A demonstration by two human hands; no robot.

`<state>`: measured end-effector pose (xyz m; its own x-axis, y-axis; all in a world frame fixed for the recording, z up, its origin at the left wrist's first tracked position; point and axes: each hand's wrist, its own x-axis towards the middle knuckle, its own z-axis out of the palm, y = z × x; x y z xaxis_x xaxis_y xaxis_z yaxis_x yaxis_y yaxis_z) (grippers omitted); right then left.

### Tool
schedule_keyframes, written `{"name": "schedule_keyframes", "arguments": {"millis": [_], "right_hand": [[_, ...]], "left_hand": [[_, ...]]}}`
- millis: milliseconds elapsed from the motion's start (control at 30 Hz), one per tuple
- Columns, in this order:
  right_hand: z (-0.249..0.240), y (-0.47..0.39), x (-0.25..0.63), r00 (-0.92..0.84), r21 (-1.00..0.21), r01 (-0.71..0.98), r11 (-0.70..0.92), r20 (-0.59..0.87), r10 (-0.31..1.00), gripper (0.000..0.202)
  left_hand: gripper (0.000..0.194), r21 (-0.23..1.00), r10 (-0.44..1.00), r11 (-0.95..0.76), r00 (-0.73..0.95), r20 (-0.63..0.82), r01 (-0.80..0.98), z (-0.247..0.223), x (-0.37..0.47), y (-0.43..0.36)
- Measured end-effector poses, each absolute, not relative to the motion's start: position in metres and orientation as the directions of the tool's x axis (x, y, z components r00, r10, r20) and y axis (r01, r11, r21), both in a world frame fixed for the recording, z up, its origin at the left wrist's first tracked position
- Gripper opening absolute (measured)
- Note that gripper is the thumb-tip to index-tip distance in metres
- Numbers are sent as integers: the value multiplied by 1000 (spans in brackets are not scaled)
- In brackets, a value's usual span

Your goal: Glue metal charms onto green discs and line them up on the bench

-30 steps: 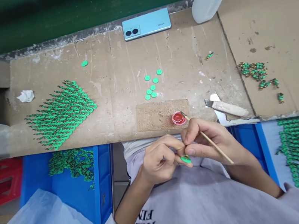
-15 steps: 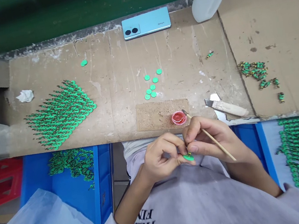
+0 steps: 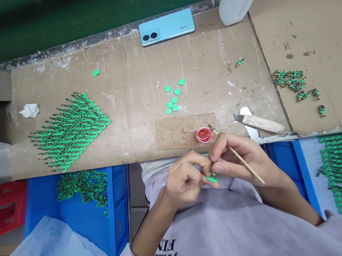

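Observation:
My left hand (image 3: 188, 177) pinches a green disc (image 3: 211, 179) with a small dark and yellow piece standing on it. My right hand (image 3: 244, 159) is closed, with a thin paintbrush (image 3: 241, 161) lying across its fingers. Its thumb and forefinger meet at the top of the small piece, beside my left fingers, which partly hide it. The brush's dark tip points away from me, close to a small cup of red liquid (image 3: 204, 134) on a brown board (image 3: 175, 134). Beyond the board lie several loose green discs (image 3: 174, 100).
Rows of finished-looking green pieces (image 3: 70, 131) cover the table's left side. A knife (image 3: 261, 123) lies right of the cup, a small pile of figures (image 3: 289, 79) farther right. A phone (image 3: 166, 27) rests at the back. Blue bins (image 3: 113, 215) flank my lap.
My left hand has turned slightly and the green disc has shifted a little left and up. The brush's handle end has also moved slightly left in my right hand.

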<state>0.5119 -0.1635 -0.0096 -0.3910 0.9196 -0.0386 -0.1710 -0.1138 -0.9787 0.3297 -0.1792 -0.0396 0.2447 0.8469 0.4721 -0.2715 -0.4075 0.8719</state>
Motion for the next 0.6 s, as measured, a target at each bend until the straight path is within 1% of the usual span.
{"name": "schedule_keyframes", "arguments": {"millis": [133,333,467,533,600], "right_hand": [[-9,-163,510,-381,-981,-175,-88,-15,925,18],[-10,-162,510,-379,-979,-181,-91,-16,925,16],[-11,-163,511,-390,-975,-207,-77,10,921,9],[-11,-164,512,-371,-975,-212,-63,21,928,5],[-11,-166,513,-322,-979,-200,-35,31,946,5]], "left_hand": [[39,868,845,-414,239,478,-273,-41,330,-179],[41,859,858,-403,195,474,-314,-44,332,-179],[41,858,871,-385,175,460,-340,-44,334,-178],[39,861,873,-379,177,454,-340,-44,333,-178],[38,861,874,-385,168,456,-333,-44,333,-179]]}}
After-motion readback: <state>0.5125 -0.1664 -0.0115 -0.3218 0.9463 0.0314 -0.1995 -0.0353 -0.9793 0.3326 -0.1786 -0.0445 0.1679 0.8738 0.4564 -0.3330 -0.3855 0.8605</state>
